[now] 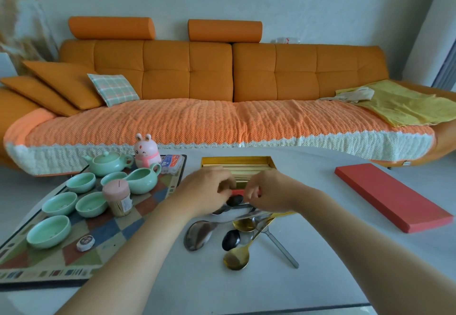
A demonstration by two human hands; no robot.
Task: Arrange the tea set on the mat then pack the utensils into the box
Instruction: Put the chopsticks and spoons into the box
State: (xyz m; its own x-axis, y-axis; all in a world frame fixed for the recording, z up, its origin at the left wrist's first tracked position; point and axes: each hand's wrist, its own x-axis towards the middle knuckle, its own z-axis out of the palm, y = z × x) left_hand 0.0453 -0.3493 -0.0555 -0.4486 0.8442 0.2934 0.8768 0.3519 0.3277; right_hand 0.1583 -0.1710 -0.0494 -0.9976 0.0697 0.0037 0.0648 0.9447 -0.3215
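I read no legible text; print on the toothpick jar point(118, 197) label and card pack point(172, 163) is blurred.

Box point(237, 164) near end hidden behind hands point(237, 191), grasped item unclear

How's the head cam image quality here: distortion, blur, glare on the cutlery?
Head view: strong wide-angle bowing, the sofa and table edge curve; soft, even daylight with faint shadows; spoons show dull reflections, no blown glare; left hand and right hand slightly soft; top-left corner smeared.
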